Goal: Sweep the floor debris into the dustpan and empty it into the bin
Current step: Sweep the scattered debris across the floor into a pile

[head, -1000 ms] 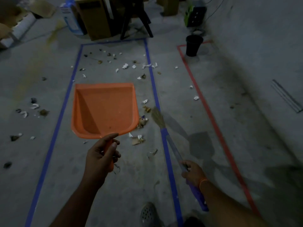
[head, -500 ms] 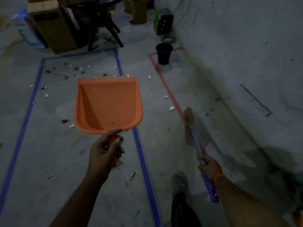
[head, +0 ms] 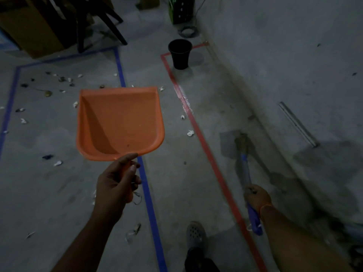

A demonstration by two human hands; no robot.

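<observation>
A dim concrete floor seen from above, looking down past a person's two arms. The left hand [head: 115,181] grips the handle of an orange plastic dustpan [head: 119,122], fingers curled around it, holding the pan up off the floor with its open mouth facing away; the pan looks almost bare inside. The right hand [head: 256,197] is closed around the blue handle of a small broom [head: 244,169], whose straw bristles point away at the right, just beyond a red tape line [head: 198,132] and near the base of a grey wall [head: 284,55].

Scattered debris [head: 59,81], white paper scraps and dark bits, lies on the floor to the left, mostly inside a rectangle of blue tape [head: 146,185]. A few white scraps lie between the blue and red lines. A black bin [head: 179,54] stands upright far ahead, inside the far corner of the red tape. A grey perforated shoe [head: 195,234] shows near the bottom edge. Cardboard boxes [head: 33,30] and dark chair legs [head: 98,22] stand at the far left.
</observation>
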